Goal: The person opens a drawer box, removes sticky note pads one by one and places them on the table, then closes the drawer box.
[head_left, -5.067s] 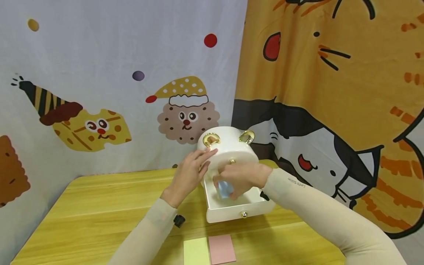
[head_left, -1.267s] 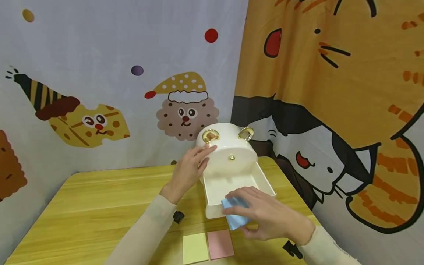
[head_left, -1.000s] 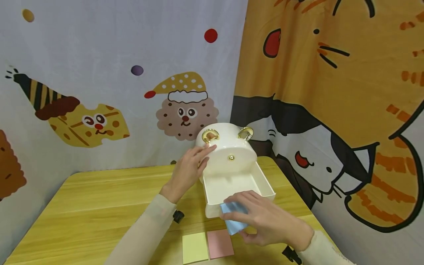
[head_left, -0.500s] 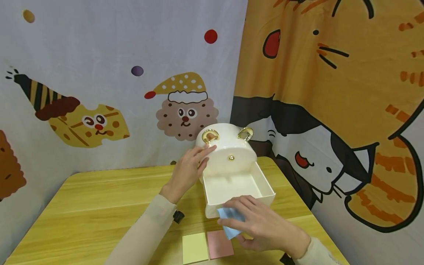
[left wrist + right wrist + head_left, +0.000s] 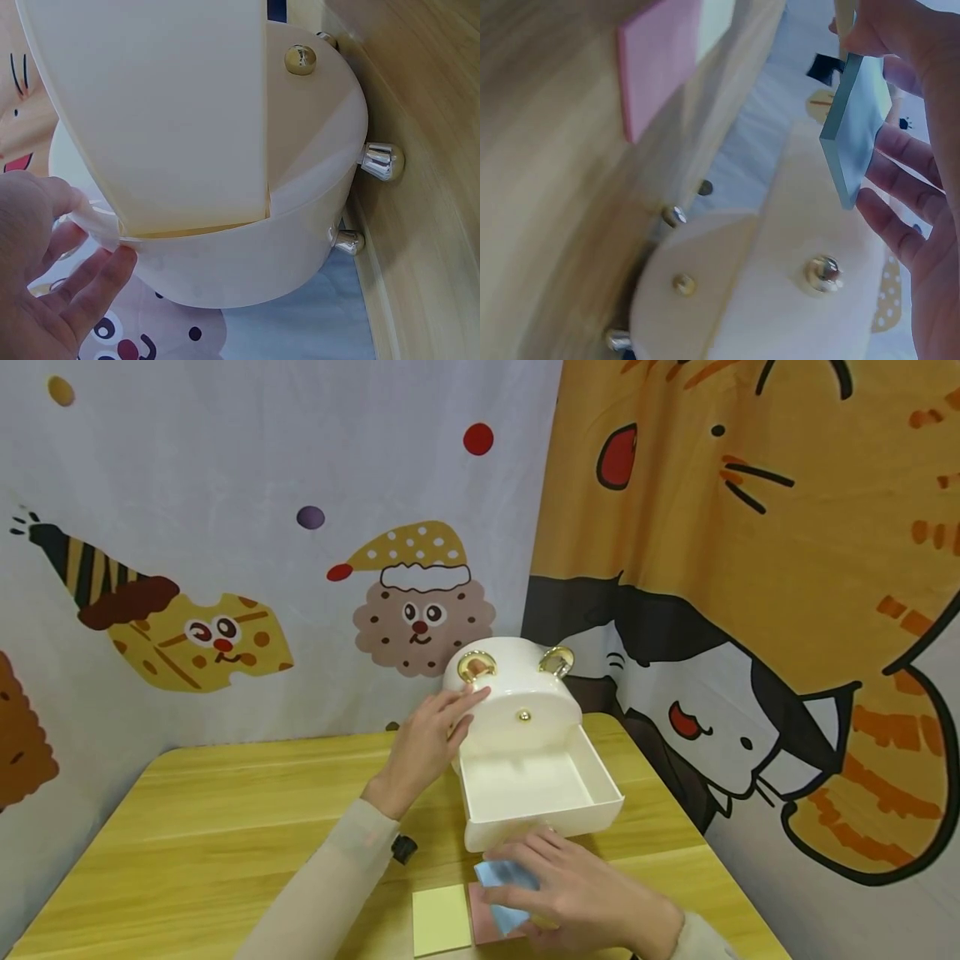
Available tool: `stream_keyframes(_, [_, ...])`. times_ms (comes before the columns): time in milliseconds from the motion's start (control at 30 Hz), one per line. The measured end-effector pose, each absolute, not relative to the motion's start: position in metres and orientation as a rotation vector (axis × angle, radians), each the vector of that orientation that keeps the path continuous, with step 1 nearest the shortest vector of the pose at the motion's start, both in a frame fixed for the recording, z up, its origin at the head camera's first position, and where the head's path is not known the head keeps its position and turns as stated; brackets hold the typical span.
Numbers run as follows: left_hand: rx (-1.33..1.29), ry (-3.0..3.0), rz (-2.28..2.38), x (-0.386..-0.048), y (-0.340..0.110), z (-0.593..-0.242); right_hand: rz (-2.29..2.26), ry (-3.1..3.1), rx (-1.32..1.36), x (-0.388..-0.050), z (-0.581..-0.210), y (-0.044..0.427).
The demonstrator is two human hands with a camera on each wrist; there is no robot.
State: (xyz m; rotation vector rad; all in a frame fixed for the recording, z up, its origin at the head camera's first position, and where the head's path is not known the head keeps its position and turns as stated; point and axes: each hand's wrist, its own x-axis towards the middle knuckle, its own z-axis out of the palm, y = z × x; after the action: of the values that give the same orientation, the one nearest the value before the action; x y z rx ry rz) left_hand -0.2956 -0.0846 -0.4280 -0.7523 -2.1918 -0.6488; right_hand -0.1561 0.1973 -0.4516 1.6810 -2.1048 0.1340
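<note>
A light-blue sticky-note pad (image 5: 504, 885) is pinched between the thumb and fingers of my right hand (image 5: 581, 893), tilted above the pink pad (image 5: 482, 928). In the right wrist view the blue pad (image 5: 853, 127) shows its thick edge. Behind it stands a white rounded drawer box (image 5: 517, 670) with gold-rimmed ears; its lower drawer (image 5: 528, 781) is pulled out, bare inside. My left hand (image 5: 423, 743) rests on the box's upper left side with fingers extended; the left wrist view shows fingertips (image 5: 120, 259) touching the shell. A pale-yellow pad (image 5: 441, 920) lies left of the pink one.
The wooden table (image 5: 262, 827) runs left of the box and ends at a cartoon-printed cloth (image 5: 247, 485). Another cloth with printed cats (image 5: 787, 610) hangs at the right. Gold knobs (image 5: 825, 272) stick out from the drawer fronts.
Earlier my right hand was inside the drawer at the blue pad. It has since brought the pad out, forward and leftward over the pink pad. My left hand has stayed on the box.
</note>
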Motion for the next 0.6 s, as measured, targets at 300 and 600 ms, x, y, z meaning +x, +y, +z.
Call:
stream_keyframes(300, [-0.75, -2.207, -0.651, -0.294, -0.085, -0.427, 0.181, -2.148, 1.75, -0.159, -0.471, 0.201])
stream_keyframes(600, [-0.756, -2.197, -0.641, -0.294, -0.085, -0.427, 0.166, -2.315, 1.709, -0.164, -0.487, 0.217])
